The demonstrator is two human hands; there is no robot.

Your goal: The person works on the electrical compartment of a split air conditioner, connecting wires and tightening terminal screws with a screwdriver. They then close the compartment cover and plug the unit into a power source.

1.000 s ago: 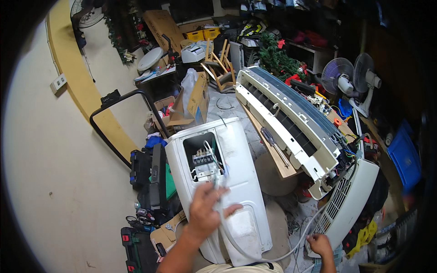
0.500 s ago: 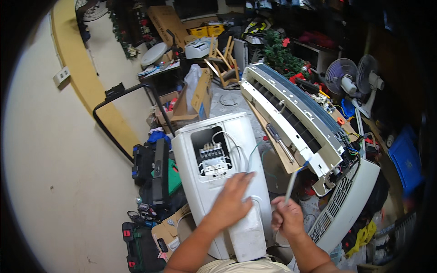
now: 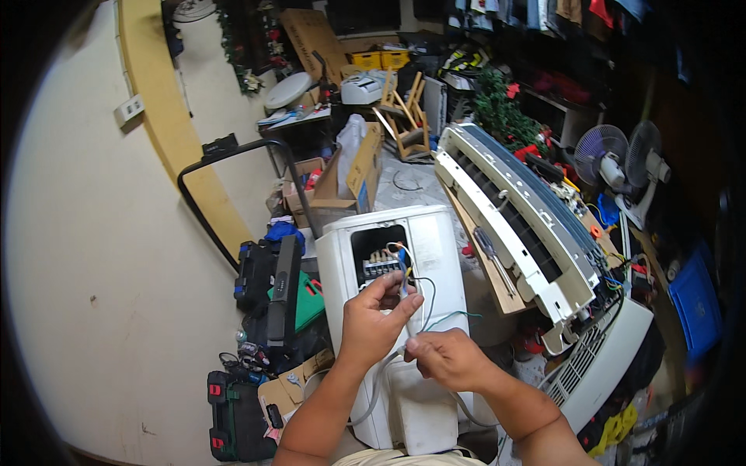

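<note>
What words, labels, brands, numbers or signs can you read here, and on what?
Tall brown cardboard at the back: printed lettering, which I won't copy out.
Open carton: printed marks on its side, too small to read.
Terminal block: any markings are too small to read.
Held cable: no readable print.

The cable [image 3: 411,326] looks smooth plastic, the unit's casing [image 3: 437,268] painted metal.

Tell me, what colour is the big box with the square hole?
The big box is white; it shows best in the head view.
</note>
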